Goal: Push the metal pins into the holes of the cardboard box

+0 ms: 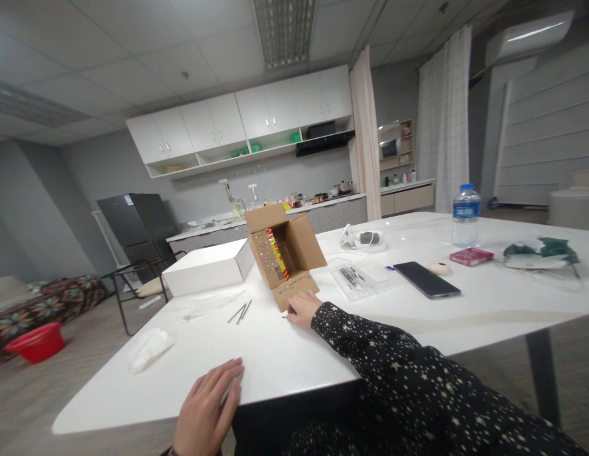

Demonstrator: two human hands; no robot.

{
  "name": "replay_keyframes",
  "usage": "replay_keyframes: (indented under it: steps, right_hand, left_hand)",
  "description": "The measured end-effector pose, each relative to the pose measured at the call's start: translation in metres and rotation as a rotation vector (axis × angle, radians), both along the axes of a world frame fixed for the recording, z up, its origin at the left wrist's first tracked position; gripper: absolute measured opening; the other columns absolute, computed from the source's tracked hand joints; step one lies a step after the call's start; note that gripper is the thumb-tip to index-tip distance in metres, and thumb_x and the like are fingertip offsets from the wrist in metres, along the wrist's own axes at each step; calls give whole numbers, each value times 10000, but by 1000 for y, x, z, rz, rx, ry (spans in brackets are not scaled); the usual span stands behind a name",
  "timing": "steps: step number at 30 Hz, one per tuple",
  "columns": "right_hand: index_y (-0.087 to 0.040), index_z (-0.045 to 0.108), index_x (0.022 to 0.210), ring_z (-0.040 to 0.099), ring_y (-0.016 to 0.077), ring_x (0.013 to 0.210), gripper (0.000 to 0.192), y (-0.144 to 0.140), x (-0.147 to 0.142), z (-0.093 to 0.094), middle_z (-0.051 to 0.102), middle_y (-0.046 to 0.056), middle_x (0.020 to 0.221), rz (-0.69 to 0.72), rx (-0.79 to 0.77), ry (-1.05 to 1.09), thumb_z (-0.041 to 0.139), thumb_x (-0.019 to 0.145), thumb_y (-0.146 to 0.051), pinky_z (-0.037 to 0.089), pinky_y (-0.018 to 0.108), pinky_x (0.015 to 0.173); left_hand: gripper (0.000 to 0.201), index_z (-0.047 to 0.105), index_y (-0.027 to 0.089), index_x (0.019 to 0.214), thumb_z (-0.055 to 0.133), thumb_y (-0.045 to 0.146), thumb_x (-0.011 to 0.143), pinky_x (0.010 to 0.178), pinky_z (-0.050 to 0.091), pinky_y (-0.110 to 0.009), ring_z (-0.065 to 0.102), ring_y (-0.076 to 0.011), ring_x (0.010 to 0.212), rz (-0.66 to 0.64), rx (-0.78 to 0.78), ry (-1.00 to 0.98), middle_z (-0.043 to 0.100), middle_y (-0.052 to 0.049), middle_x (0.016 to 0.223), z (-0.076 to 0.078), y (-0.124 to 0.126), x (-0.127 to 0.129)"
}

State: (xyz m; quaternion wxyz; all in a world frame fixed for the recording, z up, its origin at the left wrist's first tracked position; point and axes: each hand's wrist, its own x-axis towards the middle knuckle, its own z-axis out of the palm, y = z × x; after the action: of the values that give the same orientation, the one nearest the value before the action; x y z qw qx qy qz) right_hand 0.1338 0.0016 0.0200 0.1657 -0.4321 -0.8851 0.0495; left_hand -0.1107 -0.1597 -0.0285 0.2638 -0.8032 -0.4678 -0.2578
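Your left hand (206,411) lies flat, fingers spread, on the surface (285,354); right hand (301,310), fingers curled together, touches the open cardboard box (282,253), its front flap dotted with holes.

Left hand (206,411) is cut off at the wrist by the bottom edge, so can't see the arm at all. Right hand (301,310) has its fingertips curled down at the foot of the cardboard box (285,253), and whatever tiny thing it's touching is too small to make out. The box's far inside is hidden by its own flaps. Stuff in the clear tray (354,280) is too small to identify. Counter clutter at the back is just blur. The surface (489,304) runs off the right edge.
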Motion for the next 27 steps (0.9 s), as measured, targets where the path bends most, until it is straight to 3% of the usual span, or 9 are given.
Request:
replay_keyframes:
  steps: [12, 27]
  right_hand:
    - [-134, 592, 1037, 499, 290, 1057, 248, 1, -6, -8, 608, 160, 1100, -32, -10, -88, 464, 872, -267, 332, 427, 862]
    - [-127, 571, 1066, 474, 292, 1058, 258, 1, -9, -11, 590, 165, 1102, -28, -7, -127, 454, 857, -225, 330, 428, 854]
  left_hand:
    - [295, 609, 218, 1123, 488, 316, 873, 811, 514, -259, 627, -168, 1007, 7, 8, -8, 670, -35, 1122, 0, -1, 0]
    - [288, 609, 221, 1119, 498, 305, 867, 810, 516, -273, 624, -177, 1015, 6, 6, -4, 670, -34, 1124, 0, 0, 1]
